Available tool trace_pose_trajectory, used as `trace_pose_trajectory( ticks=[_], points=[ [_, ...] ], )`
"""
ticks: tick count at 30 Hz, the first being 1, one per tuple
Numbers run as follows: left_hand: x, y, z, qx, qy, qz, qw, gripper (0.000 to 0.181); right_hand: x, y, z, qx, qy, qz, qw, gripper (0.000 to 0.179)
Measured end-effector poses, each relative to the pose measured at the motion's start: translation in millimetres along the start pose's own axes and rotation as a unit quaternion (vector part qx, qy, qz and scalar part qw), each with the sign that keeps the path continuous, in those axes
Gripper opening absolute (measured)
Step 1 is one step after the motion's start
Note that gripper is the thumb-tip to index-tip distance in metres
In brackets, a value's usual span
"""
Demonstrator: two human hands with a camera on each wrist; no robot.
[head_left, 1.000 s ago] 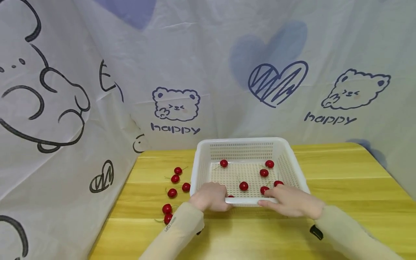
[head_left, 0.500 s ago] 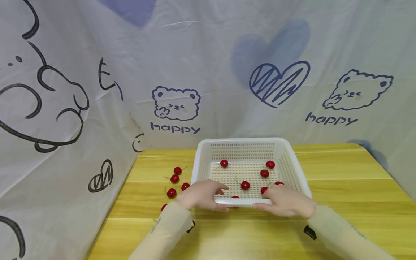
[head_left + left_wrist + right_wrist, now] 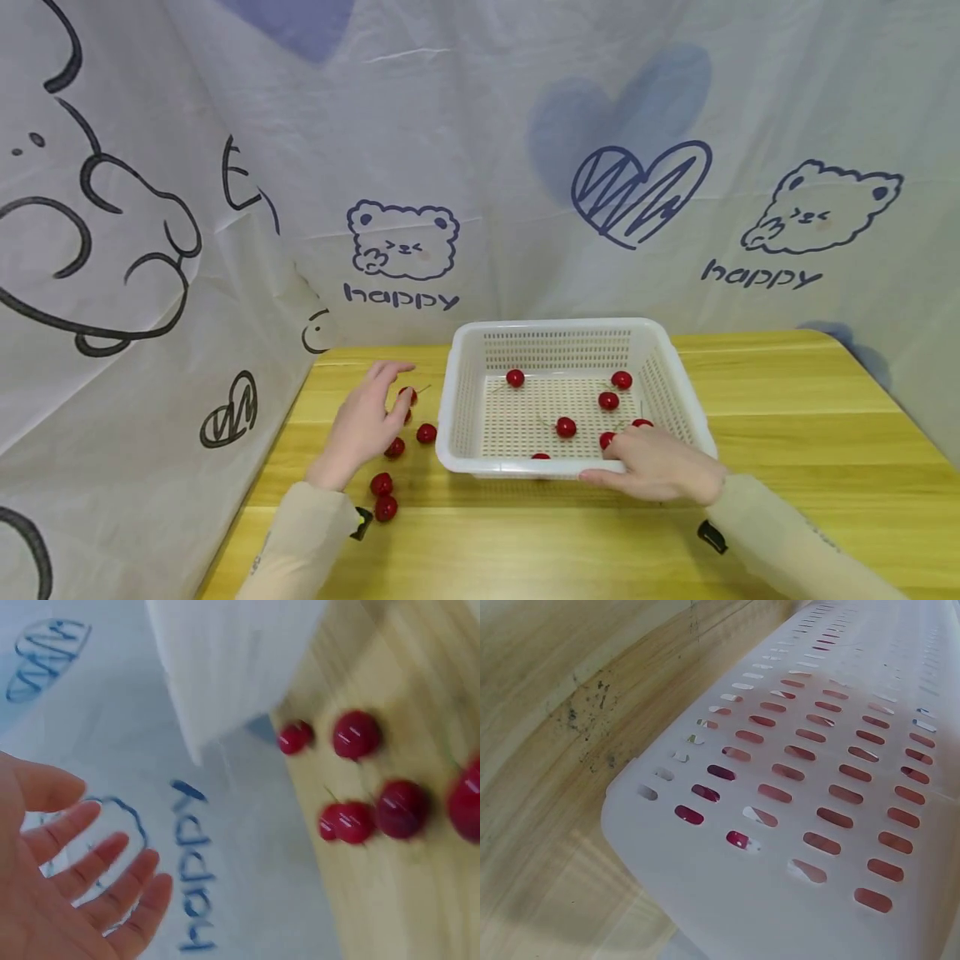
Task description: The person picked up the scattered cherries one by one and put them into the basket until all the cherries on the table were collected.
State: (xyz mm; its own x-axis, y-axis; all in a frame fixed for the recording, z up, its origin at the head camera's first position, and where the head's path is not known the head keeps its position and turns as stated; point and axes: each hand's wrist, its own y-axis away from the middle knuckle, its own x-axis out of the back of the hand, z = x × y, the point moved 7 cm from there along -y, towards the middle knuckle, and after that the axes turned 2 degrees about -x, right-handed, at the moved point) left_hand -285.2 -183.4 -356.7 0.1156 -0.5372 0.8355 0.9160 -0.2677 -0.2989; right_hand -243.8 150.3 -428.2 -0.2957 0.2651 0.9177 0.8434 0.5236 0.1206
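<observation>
A white perforated plastic basket stands on the table with several red cherries scattered on its floor. My right hand holds the basket's near rim, thumb outside and fingers over the inner side; through the slots of the basket wall in the right wrist view, those fingers show. My left hand is raised over the loose cherries left of the basket, fingers spread and relaxed. It overlaps some of them in the head view. The left wrist view shows the palm with nothing in it, apart from the cherries.
The wooden table reaches past the basket on the right and in front. A pale printed curtain hangs behind it, and more curtain borders the table's left edge.
My left hand has let go of the basket's near rim, then swung left and away over the loose cherries. The right hand stays at the rim; the basket has barely moved.
</observation>
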Motion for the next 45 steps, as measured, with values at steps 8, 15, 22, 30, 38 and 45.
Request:
trace_pose_trajectory(
  ticks=[8, 15, 22, 30, 38, 45],
  points=[
    [-8.3, 22.6, -48.8, 0.062, -0.033, -0.056, 0.996, 0.049, 0.1, -0.7, 0.1, 0.0, -0.007, 0.001, 1.0, 0.053],
    [-25.0, 39.9, -70.0, 0.095, -0.034, -0.131, 0.9863, 0.058, -0.9, -2.2, 0.5, 0.007, 0.001, 0.004, 1.0, 0.054],
    [-42.1, 48.4, -74.4, 0.108, -0.036, -0.195, 0.9742, 0.066, -0.7, -3.0, 1.1, 0.01, 0.011, 0.012, 0.9998, 0.056],
    [-56.6, 52.8, -72.7, 0.11, -0.042, -0.246, 0.9621, 0.064, -0.5, -2.3, 0.9, 0.015, 0.004, 0.012, 0.9998, 0.056],
    [-67.0, 52.9, -70.5, 0.107, -0.027, -0.252, 0.9615, 0.055, -1.9, -0.5, 0.9, 0.01, 0.001, 0.008, 0.9999, 0.057],
    [-69.0, 49.4, -68.7, 0.101, -0.047, -0.244, 0.9634, 0.046, -0.2, -1.7, 0.2, 0.002, -0.002, 0.004, 1.0, 0.057]
  ],
)
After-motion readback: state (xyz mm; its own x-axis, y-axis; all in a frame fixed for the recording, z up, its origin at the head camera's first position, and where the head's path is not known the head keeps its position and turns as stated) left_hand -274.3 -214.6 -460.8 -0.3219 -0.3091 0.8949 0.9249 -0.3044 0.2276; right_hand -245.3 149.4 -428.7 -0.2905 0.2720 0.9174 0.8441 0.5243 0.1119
